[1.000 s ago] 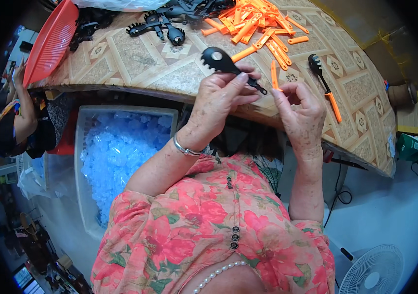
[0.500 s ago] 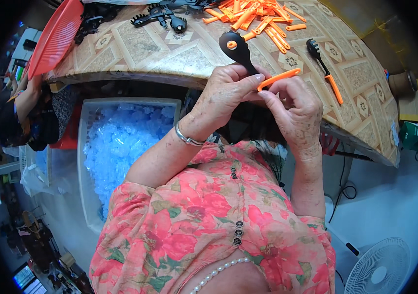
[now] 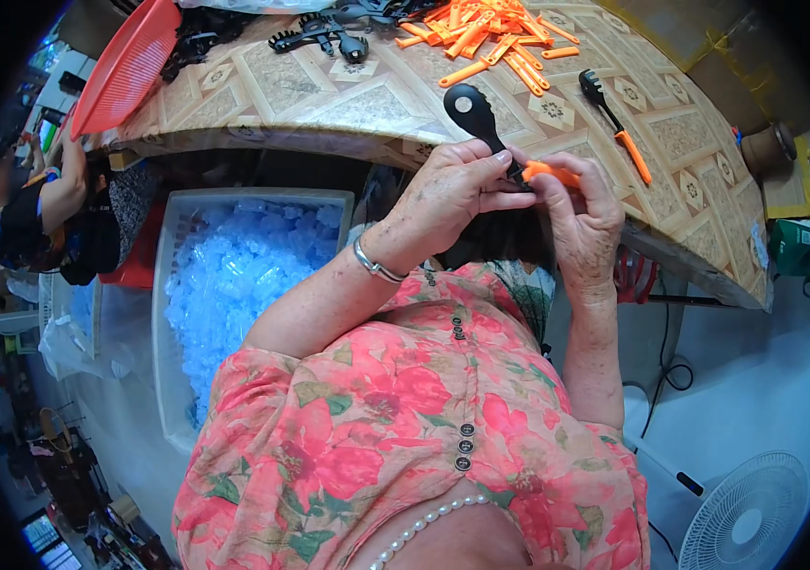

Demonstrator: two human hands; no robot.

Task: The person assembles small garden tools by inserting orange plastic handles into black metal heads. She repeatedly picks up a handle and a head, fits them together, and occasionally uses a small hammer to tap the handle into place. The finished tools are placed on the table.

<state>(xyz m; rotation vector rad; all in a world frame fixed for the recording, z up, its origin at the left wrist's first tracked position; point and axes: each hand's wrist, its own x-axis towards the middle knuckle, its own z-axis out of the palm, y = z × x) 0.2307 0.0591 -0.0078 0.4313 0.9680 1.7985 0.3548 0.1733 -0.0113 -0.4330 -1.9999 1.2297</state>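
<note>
My left hand pinches the thin neck of a black pasta server, its toothed head with a round hole pointing up and away from me. Between the fingers of my right hand is an orange handle, brought up to the end of the black neck. The fingers partly cover where the two parts meet, so I cannot tell how far they are joined. To the right on the table lies another pasta server, black with an orange handle attached.
Loose orange handles are heaped at the table's far side, left of which lie black server heads. A red basket leans at the left edge. Below stands a white crate of bluish clear plastic pieces. A fan is lower right.
The orange handle has turned from lying crosswise to pointing at the black neck's end, and the two have come together. The server's head has shifted slightly right and down.
</note>
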